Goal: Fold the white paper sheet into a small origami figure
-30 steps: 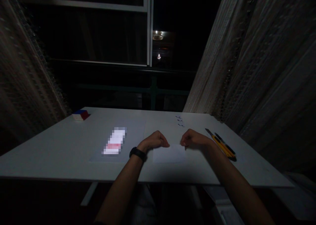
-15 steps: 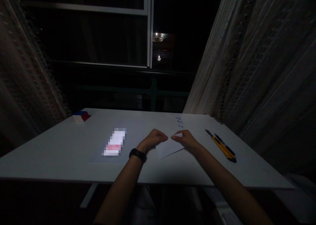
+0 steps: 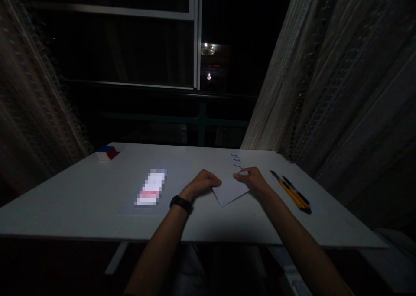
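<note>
A folded piece of white paper (image 3: 230,193) is held between my two hands, just over the table, one corner pointing toward me. My left hand (image 3: 204,182), with a black band on the wrist, pinches its left edge between thumb and fingers. At the paper's upper right edge, my right hand (image 3: 251,179) grips it with thumb and forefinger. The far edge of the paper lies partly behind my fingers.
A yellow utility knife (image 3: 294,195) and a dark pen-like object (image 3: 297,190) lie on the right of the white table (image 3: 81,213). Left of my hands, a lit, blurred-out phone (image 3: 151,187) rests on a sheet (image 3: 178,170). A coloured block (image 3: 106,153) sits far left; small dark marks (image 3: 236,160) show beyond my hands.
My right hand has moved a little to the right, and the paper has shifted right with it. My left hand has stayed nearly in place.
</note>
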The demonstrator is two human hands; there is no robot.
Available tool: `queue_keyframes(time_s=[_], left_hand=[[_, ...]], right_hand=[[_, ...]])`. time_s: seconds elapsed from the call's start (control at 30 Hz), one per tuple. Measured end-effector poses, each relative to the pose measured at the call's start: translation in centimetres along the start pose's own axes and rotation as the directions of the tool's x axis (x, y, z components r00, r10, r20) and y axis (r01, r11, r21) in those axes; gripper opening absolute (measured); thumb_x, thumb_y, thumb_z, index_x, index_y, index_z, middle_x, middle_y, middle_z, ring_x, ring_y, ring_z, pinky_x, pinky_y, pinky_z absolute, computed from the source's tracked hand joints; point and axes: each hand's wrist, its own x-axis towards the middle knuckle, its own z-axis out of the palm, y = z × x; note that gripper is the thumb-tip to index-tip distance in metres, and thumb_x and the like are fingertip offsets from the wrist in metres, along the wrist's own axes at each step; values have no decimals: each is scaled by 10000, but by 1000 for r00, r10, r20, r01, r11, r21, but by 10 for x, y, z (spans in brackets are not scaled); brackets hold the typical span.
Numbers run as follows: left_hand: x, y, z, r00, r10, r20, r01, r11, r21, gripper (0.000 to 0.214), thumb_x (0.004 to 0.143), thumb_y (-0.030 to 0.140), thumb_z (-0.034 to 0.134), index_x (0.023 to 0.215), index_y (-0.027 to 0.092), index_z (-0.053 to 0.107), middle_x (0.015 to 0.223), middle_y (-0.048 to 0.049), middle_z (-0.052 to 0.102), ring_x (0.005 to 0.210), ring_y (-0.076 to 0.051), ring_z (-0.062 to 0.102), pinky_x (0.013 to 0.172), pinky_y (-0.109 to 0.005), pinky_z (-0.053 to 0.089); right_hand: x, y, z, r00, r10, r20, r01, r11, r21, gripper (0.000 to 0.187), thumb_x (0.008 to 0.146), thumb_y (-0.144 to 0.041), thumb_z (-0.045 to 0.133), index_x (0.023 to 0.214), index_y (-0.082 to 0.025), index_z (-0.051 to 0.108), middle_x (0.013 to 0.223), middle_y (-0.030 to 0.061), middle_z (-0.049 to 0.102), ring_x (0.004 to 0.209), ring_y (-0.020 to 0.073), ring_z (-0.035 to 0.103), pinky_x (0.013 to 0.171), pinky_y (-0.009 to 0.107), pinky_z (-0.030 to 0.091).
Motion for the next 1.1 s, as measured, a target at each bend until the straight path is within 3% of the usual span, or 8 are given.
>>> queue_keyframes(time_s=[0.23, 0.33, 0.47, 0.6, 0.67, 0.77, 0.93, 1.1], left_hand=[[-2, -2, -1, 998, -14, 63, 13, 1000, 19, 193, 606, 261, 647, 664, 87, 706, 623, -79, 659, 542, -122, 524, 510, -233, 367], [2, -6, -3, 998, -27, -52, 27, 1000, 1, 189, 585, 269, 678, 633, 87, 697, 603, -81, 654, 541, -131, 536, 510, -242, 384], [9, -7, 1, 979, 12, -202, -60, 970, -236, 358, 644, 399, 677, 771, 65, 694, 781, -145, 678, 681, -168, 611, 615, -266, 447], [9, -5, 8, 981, 60, -186, -120, 937, -328, 570, 593, 384, 747, 1069, 99, 616, 913, -148, 673, 753, -174, 628, 674, -277, 469], [8, -6, 9, 982, 84, -171, -125, 962, -243, 579, 561, 353, 772, 1061, 101, 624, 879, -133, 680, 735, -178, 627, 672, -282, 469], [6, -7, 8, 980, 102, -172, -116, 991, -73, 415, 566, 332, 761, 896, 91, 689, 831, -115, 688, 727, -189, 621, 672, -284, 463], [6, -5, 7, 975, 103, -195, -96, 994, 47, 313, 594, 312, 728, 819, 96, 707, 772, -95, 692, 709, -194, 613, 647, -280, 455], [5, -3, 7, 977, 82, -198, -67, 994, 81, 280, 605, 287, 713, 821, 109, 712, 751, -78, 690, 685, -179, 603, 625, -265, 444]], right_hand=[[-4, -10, -31, 993, 87, -79, -87, 996, 7, 332, 456, -392, 782, 551, -115, 625, 454, 27, 570, 397, 136, 492, 413, 262, 336], [-3, -8, -45, 973, 87, -216, -85, 996, 17, 341, 447, -395, 785, 577, -119, 632, 473, 37, 587, 408, 147, 504, 416, 270, 353], [-3, -1, -38, 949, 76, -307, -74, 997, 19, 343, 457, -395, 781, 619, -124, 646, 503, 40, 609, 438, 162, 525, 429, 275, 371], [-9, 3, -3, 962, 92, -255, -64, 991, 117, 363, 480, -414, 768, 659, -119, 656, 548, 56, 628, 481, 177, 547, 458, 286, 405], [-12, 4, 14, 969, 95, -230, -64, 988, 138, 374, 489, -419, 763, 680, -115, 661, 564, 61, 632, 499, 182, 555, 473, 291, 418], [-14, 6, 27, 982, 67, -176, -45, 991, 129, 374, 502, -412, 757, 709, -113, 671, 597, 65, 644, 530, 188, 567, 501, 297, 431], [-11, 6, 20, 988, 15, -151, -8, 999, 45, 291, 486, -338, 757, 668, -122, 688, 593, 57, 646, 543, 178, 563, 514, 284, 419], [-9, -4, 2, 1000, -30, 5, 30, 990, -135, 188, 535, -301, 703, 603, -126, 695, 579, 59, 657, 552, 170, 572, 540, 276, 419]])
